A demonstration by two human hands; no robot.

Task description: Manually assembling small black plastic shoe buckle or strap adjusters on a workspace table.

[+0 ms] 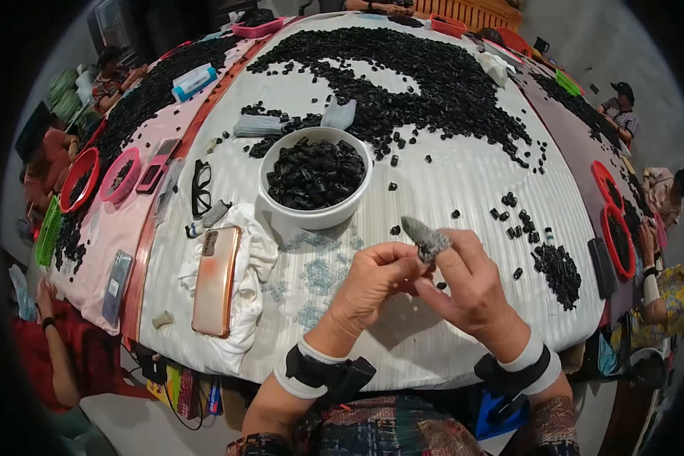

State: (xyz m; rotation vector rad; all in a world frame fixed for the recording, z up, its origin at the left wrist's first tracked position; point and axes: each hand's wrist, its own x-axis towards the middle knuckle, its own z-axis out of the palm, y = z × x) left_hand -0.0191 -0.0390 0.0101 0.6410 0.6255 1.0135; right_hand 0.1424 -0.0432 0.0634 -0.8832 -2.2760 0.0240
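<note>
My left hand (pixel 372 283) and my right hand (pixel 467 285) meet over the near middle of the table, fingers pinched together. A grey knitted finger cover (pixel 425 237) sits on a finger of my right hand. Whatever lies between the fingertips is too small and hidden to make out. Just beyond my hands, to the left, stands a white bowl (pixel 315 220) heaped with short black plastic cylinders (pixel 315 173). Small clear bits (pixel 319 270) are scattered left of my left hand. Right of my right hand lie several loose black cylinders (pixel 517 224) and a pile of thin black pieces (pixel 558 273).
A phone (pixel 216 281) lies on a white cloth (pixel 254 254) at the left, with black glasses (pixel 201 188) beyond. A large spread of black parts (pixel 433 76) covers the far table. Other people sit along both sides, near red baskets (pixel 80 180) and a dark phone (pixel 601 267).
</note>
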